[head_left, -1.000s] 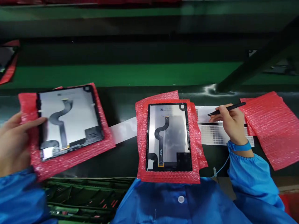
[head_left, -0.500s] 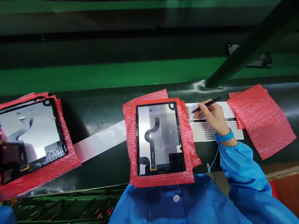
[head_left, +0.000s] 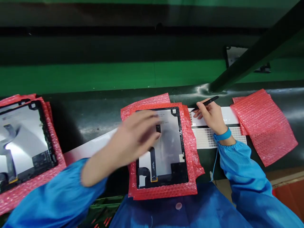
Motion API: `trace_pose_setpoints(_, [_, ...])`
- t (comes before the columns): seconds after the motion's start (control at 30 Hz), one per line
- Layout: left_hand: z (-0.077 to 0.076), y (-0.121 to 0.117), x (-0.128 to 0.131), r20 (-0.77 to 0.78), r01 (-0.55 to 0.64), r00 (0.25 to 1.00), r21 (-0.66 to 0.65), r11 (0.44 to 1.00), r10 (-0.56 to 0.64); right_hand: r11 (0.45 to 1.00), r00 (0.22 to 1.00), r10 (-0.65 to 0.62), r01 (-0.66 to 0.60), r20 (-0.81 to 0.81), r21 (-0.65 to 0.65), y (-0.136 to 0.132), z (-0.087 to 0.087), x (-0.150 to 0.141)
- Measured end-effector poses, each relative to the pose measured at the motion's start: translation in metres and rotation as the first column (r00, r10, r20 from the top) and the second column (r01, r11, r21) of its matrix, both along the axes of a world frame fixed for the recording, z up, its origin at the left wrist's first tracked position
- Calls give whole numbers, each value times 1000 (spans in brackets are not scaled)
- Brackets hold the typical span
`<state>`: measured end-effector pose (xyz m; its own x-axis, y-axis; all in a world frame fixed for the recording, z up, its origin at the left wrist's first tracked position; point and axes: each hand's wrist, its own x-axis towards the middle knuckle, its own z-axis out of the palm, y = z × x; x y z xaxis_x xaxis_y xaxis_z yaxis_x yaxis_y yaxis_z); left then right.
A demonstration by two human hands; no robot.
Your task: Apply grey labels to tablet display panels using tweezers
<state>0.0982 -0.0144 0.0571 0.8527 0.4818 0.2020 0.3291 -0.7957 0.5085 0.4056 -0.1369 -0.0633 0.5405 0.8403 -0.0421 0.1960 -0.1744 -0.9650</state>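
A tablet screen panel point(head_left: 166, 152) lies back side up in front of me on red bubble wrap point(head_left: 163, 193), a dark flex cable running down it. My left hand point(head_left: 135, 133), blurred by motion, is over the panel's upper left, fingers stretched out and thumb apart, nothing seen in it. It hides part of the cable. To the right, my right hand point(head_left: 210, 117) pinches black tweezers point(head_left: 209, 100). Their tip points down-left at the edge of a white sticker sheet point(head_left: 229, 115), beside the wrap. Below that is a second sheet with a grid of small stickers point(head_left: 204, 139).
At left another screen panel point(head_left: 26, 139) rests on stacked red bubble wrap point(head_left: 57, 161). Loose bubble wrap sheets point(head_left: 266, 126) lie at right. A dark green post point(head_left: 237, 66) slants across the back right, with another panel point(head_left: 234, 55) behind it. A blue wrist strap point(head_left: 223, 136) trails a cord.
My left hand has come in from the left and now reaches over the middle panel. My right hand has shifted slightly left, still with the tweezers. The view has turned a little.
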Motion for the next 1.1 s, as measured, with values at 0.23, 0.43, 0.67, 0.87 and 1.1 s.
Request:
trace_pose_setpoints(0.23, [-52, -48, 110, -348, 373, 893, 213, 903, -287, 1000, 1000, 10, -10, -4, -23, -2, 0, 2])
trace_pose_setpoints(0.43, [-65, -49, 116, -457, 381, 862, 296, 876, -220, 998, 1000, 2, -4, -30, -55, -2, 2, -1])
trace_pose_setpoints(0.67, [-65, -51, 115, -412, 356, 885, 303, 884, -215, 996, 989, -86, 87, -118, 4, 3, 9, -4])
trace_pose_setpoints(0.87, [-42, -77, 64, -188, 326, 937, 178, 929, -293, 995, 971, -84, 94, -226, 33, -8, 26, -17])
trace_pose_setpoints(1.1, [-36, -92, 25, -171, 185, 973, 155, 970, -158, 999, 942, 32, -29, -335, 16, -15, 47, -58])
